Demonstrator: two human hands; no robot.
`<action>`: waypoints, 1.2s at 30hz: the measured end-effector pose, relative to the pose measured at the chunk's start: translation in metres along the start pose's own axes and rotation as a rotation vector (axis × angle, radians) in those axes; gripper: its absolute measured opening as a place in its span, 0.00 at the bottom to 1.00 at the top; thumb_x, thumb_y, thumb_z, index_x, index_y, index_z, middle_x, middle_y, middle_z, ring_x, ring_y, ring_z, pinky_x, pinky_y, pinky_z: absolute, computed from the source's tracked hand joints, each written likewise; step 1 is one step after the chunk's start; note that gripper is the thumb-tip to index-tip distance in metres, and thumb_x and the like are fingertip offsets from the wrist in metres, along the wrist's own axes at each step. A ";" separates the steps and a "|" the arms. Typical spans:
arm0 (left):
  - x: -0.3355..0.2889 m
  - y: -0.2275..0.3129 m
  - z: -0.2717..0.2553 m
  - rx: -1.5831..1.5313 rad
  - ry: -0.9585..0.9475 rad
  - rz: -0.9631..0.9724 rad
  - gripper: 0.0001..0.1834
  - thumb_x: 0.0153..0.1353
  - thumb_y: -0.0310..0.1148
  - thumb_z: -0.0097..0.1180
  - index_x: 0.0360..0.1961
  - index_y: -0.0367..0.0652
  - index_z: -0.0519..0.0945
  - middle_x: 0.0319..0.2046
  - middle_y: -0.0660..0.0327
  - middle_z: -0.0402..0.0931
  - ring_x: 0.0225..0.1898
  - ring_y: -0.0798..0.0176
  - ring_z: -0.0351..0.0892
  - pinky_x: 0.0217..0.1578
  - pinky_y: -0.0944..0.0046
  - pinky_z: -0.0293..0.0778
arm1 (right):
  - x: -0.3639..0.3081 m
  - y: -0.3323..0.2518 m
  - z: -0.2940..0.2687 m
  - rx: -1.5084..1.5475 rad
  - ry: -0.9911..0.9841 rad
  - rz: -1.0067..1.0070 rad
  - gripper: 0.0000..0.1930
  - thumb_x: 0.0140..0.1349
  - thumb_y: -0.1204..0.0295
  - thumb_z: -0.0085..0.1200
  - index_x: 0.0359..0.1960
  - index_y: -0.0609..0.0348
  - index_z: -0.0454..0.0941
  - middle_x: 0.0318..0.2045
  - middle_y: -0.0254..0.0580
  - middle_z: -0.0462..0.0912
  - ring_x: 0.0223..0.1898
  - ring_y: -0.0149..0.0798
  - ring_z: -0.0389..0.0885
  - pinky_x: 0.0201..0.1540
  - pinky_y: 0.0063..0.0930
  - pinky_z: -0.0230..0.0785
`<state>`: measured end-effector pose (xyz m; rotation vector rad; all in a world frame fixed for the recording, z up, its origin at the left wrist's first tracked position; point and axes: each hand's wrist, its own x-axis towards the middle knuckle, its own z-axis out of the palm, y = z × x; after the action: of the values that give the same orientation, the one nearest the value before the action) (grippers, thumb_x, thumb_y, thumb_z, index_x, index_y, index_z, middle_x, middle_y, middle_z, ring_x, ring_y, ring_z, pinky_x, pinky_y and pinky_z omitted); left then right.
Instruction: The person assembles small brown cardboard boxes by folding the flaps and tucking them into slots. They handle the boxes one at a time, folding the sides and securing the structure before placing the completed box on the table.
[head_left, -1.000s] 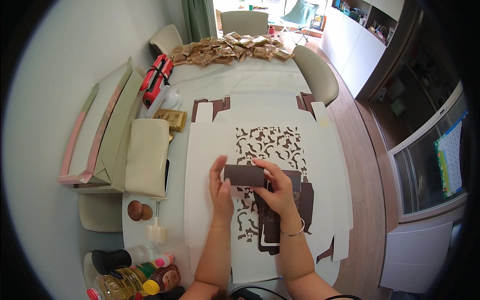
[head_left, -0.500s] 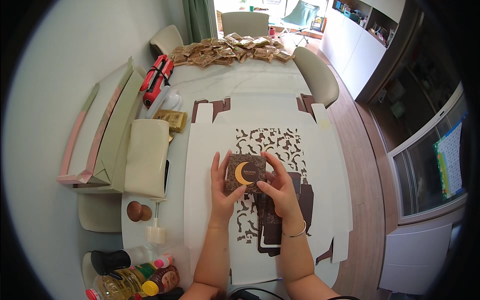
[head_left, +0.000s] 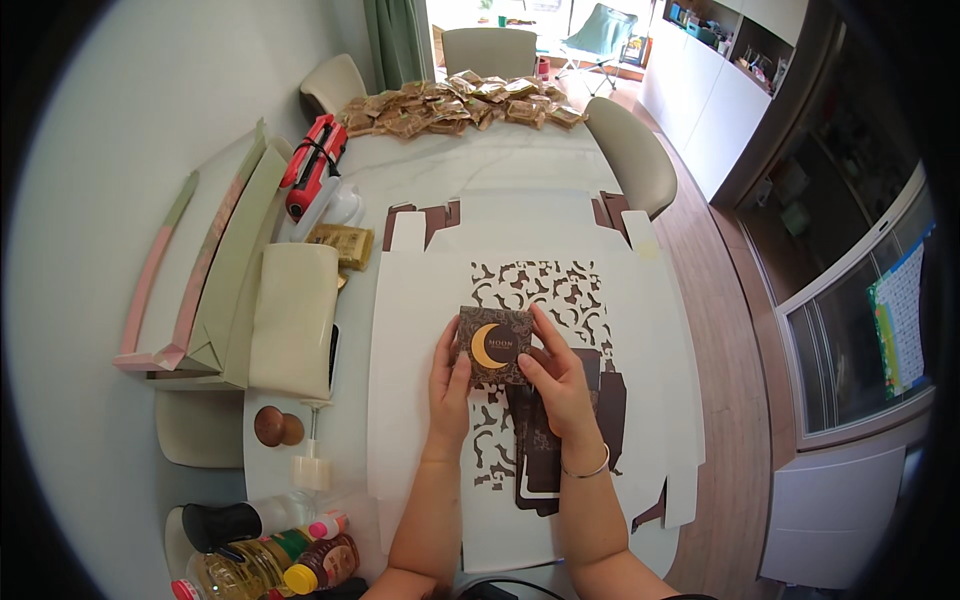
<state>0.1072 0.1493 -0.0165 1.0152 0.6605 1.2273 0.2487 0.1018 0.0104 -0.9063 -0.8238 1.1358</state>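
A small square dark brown box (head_left: 496,344) with a golden crescent on its face is held up between my two hands over the table. My left hand (head_left: 450,380) grips its left edge, thumb on the front. On the right edge, my right hand (head_left: 560,385) closes with its thumb near the lower corner. Beneath the right hand lie several flat dark brown card blanks (head_left: 612,410), partly hidden by the wrist. Under everything spreads a large white cardboard sheet (head_left: 420,300) with a cut-out scroll pattern.
Many small wrapped packets (head_left: 460,102) are heaped at the table's far end. Along the left edge are a red tool (head_left: 318,165), a cream-coloured case (head_left: 292,320), a wooden knob-shaped piece (head_left: 278,427), a white plunger press (head_left: 312,460) and several bottles (head_left: 320,563). Chairs flank the table.
My left fingers have closed in along the box's left edge, and the left thumb has moved from its lower edge to the left side. The box stays nearly in place.
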 end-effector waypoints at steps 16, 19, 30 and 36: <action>0.001 -0.024 -0.006 0.109 0.085 0.068 0.25 0.71 0.35 0.43 0.65 0.35 0.61 0.56 0.55 0.69 0.56 0.64 0.72 0.53 0.66 0.73 | 0.005 0.018 -0.010 -0.165 0.015 0.005 0.31 0.65 0.76 0.54 0.69 0.55 0.60 0.60 0.46 0.70 0.49 0.29 0.75 0.50 0.20 0.70; 0.005 -0.028 -0.011 0.132 0.090 0.116 0.25 0.71 0.36 0.44 0.65 0.35 0.61 0.56 0.55 0.70 0.56 0.64 0.71 0.54 0.67 0.71 | 0.007 0.017 -0.006 -0.164 0.020 0.045 0.30 0.64 0.71 0.56 0.68 0.52 0.64 0.54 0.39 0.73 0.46 0.26 0.73 0.43 0.18 0.69; 0.010 -0.043 -0.014 0.240 0.154 0.204 0.24 0.70 0.37 0.47 0.62 0.34 0.66 0.48 0.53 0.77 0.46 0.66 0.76 0.47 0.67 0.73 | 0.015 0.034 -0.014 -0.153 0.053 -0.010 0.27 0.63 0.71 0.56 0.65 0.57 0.66 0.46 0.36 0.76 0.39 0.22 0.73 0.35 0.13 0.66; 0.011 -0.044 -0.014 0.347 0.190 0.224 0.25 0.69 0.39 0.49 0.61 0.34 0.67 0.45 0.51 0.79 0.44 0.64 0.78 0.45 0.66 0.74 | 0.018 0.041 -0.018 -0.219 0.089 -0.011 0.27 0.62 0.70 0.58 0.65 0.52 0.68 0.48 0.42 0.77 0.35 0.23 0.72 0.34 0.15 0.66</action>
<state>0.1175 0.1626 -0.0611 1.2960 0.9501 1.4483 0.2527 0.1228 -0.0328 -1.1243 -0.8903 1.0005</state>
